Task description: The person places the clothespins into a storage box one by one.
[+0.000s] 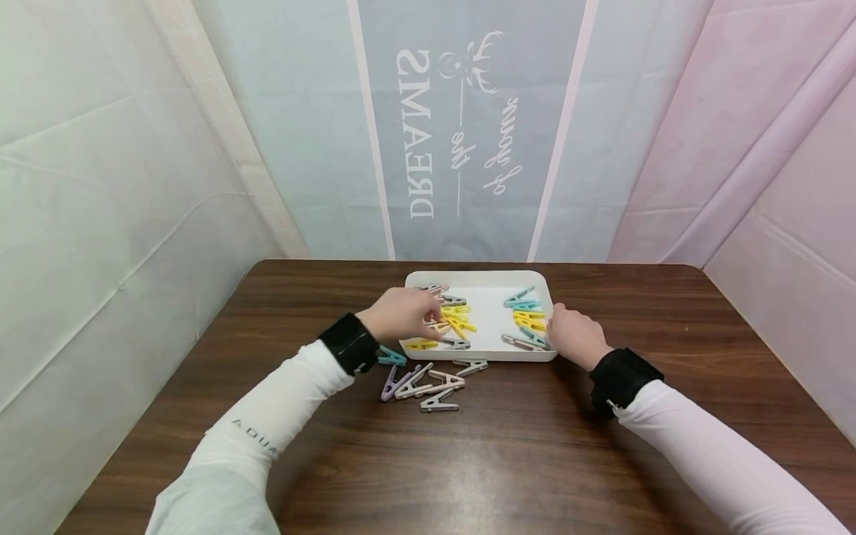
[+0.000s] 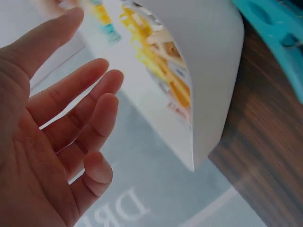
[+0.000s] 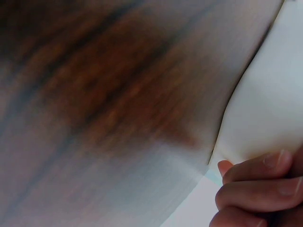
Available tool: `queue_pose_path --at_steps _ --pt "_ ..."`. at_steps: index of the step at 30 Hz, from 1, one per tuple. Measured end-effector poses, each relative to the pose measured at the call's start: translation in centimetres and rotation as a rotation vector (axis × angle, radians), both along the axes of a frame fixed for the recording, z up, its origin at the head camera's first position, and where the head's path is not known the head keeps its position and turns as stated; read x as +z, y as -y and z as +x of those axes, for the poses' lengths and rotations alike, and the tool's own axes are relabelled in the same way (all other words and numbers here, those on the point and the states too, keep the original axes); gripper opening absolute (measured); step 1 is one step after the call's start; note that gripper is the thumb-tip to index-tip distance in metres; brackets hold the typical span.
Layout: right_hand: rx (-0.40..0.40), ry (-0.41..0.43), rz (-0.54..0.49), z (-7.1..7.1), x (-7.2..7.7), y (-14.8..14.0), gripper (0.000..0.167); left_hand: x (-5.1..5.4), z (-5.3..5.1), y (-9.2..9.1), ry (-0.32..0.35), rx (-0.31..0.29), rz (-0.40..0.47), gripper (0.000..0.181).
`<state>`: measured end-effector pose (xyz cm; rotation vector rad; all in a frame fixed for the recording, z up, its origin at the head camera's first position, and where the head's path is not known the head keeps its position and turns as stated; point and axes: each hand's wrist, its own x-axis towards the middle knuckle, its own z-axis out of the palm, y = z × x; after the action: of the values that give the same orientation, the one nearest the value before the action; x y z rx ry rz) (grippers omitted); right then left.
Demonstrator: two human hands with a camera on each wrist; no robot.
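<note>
A shallow white tray (image 1: 484, 355) holds clothespins in two groups. Yellow clothespins (image 1: 458, 321), with grey and beige ones, lie along its left side; a blue clothespin (image 1: 521, 299) and several others lie at the right. My left hand (image 1: 404, 316) hovers over the left end with its fingers loosely spread. Nothing shows between those fingers (image 2: 102, 113) in the left wrist view. At the tray's right wall my right hand (image 1: 578, 336) grips the rim. Its curled fingers (image 3: 258, 194) lie against the white wall in the right wrist view; the thumb is not clearly seen.
In front of the tray, loose clothespins lie on the brown wooden table (image 1: 535, 461): a purple one (image 1: 394, 383), a teal one (image 1: 391, 357), and several grey and beige ones (image 1: 439, 402). A printed curtain (image 1: 468, 148) hangs behind the table, with pale cloth at both sides.
</note>
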<state>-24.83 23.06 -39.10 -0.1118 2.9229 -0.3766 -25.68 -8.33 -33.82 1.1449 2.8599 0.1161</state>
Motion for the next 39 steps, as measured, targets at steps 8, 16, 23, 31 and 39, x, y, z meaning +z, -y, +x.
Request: queue_pose_path --at_steps 8,16,23,31,39 --pt "-0.019 0.020 0.010 -0.2 -0.1 0.1 0.037 -0.1 2.1 5.6 0.041 0.130 0.103 0.030" --pt "-0.027 0.022 0.009 -0.3 -0.1 -0.1 0.035 -1.4 3.2 8.6 0.096 0.217 0.124 0.036" --pt "-0.012 0.022 0.008 -0.4 -0.2 0.0 0.038 -2.6 3.5 8.9 0.157 0.205 0.111 0.044" --pt "-0.023 0.059 0.006 -0.2 0.1 -0.1 0.039 -3.7 3.1 8.6 0.173 0.202 0.074 0.047" --pt "-0.014 0.043 0.009 -0.1 0.2 0.2 0.038 -4.0 2.8 8.5 0.153 0.173 0.068 0.038"
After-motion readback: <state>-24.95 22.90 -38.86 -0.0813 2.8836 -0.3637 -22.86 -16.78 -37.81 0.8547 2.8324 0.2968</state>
